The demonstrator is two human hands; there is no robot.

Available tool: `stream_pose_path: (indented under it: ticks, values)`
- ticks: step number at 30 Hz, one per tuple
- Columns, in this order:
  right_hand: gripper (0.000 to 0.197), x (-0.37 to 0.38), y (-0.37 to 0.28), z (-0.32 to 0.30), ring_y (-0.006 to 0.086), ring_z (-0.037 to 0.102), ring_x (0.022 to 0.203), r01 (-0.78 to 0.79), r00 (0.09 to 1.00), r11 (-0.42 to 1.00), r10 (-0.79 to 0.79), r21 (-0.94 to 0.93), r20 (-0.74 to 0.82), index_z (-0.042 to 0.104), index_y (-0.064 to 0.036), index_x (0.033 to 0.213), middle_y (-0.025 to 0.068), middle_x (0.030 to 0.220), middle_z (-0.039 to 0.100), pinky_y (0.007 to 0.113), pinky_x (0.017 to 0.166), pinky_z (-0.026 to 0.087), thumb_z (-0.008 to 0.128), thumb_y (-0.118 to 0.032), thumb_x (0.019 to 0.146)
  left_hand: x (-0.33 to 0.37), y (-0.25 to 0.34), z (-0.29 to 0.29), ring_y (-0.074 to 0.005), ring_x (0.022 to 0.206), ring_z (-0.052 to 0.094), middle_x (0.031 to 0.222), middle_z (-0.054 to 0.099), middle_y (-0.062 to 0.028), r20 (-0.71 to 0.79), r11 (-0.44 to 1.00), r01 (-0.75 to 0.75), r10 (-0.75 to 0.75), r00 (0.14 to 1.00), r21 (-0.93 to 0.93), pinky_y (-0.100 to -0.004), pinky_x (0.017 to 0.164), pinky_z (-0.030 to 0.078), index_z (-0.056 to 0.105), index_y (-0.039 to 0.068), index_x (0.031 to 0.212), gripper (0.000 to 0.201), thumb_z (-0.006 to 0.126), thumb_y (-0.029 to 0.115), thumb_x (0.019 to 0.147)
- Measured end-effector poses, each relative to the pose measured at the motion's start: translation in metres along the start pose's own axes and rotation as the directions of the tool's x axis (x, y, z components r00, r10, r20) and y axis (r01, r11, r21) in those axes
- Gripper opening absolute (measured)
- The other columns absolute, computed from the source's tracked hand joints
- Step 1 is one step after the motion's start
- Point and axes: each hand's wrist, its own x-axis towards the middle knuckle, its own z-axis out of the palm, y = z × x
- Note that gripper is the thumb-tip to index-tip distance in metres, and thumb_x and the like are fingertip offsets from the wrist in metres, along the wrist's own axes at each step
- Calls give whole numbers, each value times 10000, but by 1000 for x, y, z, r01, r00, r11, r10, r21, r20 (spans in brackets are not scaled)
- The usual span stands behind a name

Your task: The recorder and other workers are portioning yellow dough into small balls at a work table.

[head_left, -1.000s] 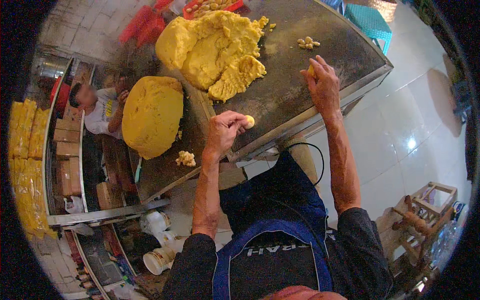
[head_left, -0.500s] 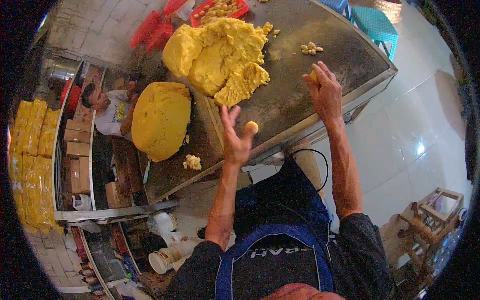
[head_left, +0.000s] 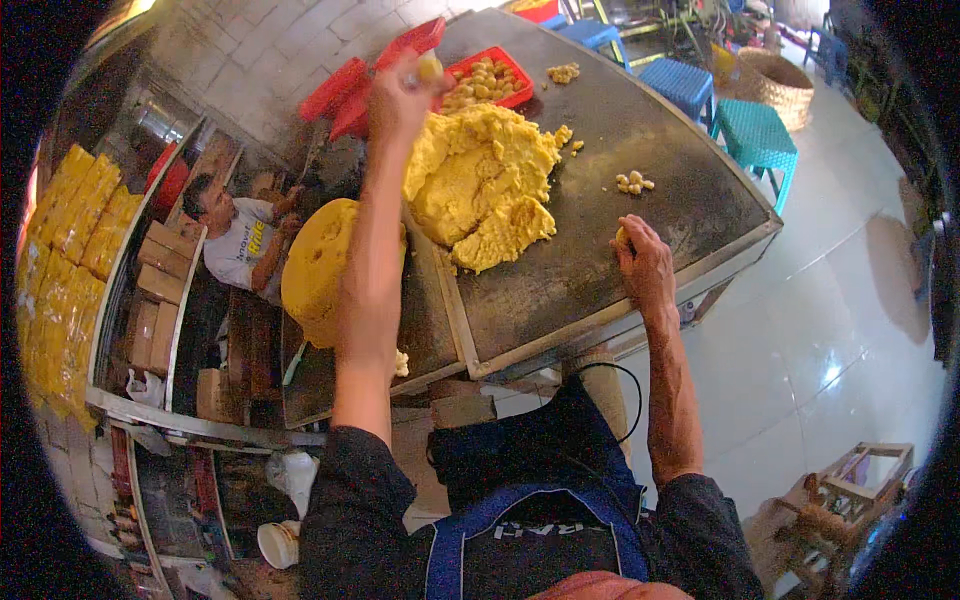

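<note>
My left hand (head_left: 398, 100) is stretched far out to the left of the red tray (head_left: 519, 97), its fingers closed on a small yellow dough ball (head_left: 430, 68). The tray holds many similar round balls. Low over the table on the right, my right hand (head_left: 647, 262) has its fingers curled around a bit of yellow dough (head_left: 622, 237), mostly hidden by them. Between the hands lies a big, rough mound of yellow dough (head_left: 490, 190). Beyond my right hand is a small cluster of pale pieces (head_left: 635, 183).
A smooth block of yellow dough (head_left: 315, 275) rests on the left, partly behind my left forearm. More small pieces (head_left: 563, 73) lie near the tray. Another person (head_left: 240, 235) works at the left beside shelves. Teal (head_left: 757, 135) and blue stools (head_left: 680, 85) stand beyond the table (head_left: 560, 310).
My left hand has swung forward and left from the table's near edge to the red tray, carrying the ball. My right hand remains near the pale pieces. The view has shifted, showing more of the far side.
</note>
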Motion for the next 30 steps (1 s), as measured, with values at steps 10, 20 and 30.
stream_pose_path:
  ticks: [10, 20, 30]
  values:
    - [200, -2, -8, -6, 304, 619, 1027, 181, 976, 964, -153, -193, 152, 726, -71, 1015, 48, 1078, 714, 408, 870, 516, 724, -220, 882, -97, -29, -106, -147, 813, 656, 932, 720, -98, -50, 961, 199, -212, 976, -190, -312, 744, 538, 707, 7, 1093, 294, 745, 241, 919]
    - [231, -24, -20, 6, 320, 609, 970, 306, 950, 932, -285, -195, 129, 682, -99, 1097, 68, 1159, 681, 424, 846, 501, 697, -185, 882, -447, -20, -186, -425, 1196, 558, 1287, 616, -241, 59, 491, 553, -781, 622, 673, -553, 984, 437, 662, 4, 1228, 331, 625, 222, 981]
    - [82, -13, -17, 4, 338, 572, 916, 266, 937, 907, -164, -326, 308, 620, -90, 963, 93, 957, 636, 452, 831, 441, 562, -145, 946, -482, -57, -171, -369, 1067, 567, 1122, 607, -199, -89, 635, 699, -716, 693, 329, -503, 912, 466, 696, 7, 1145, 275, 711, 165, 920]
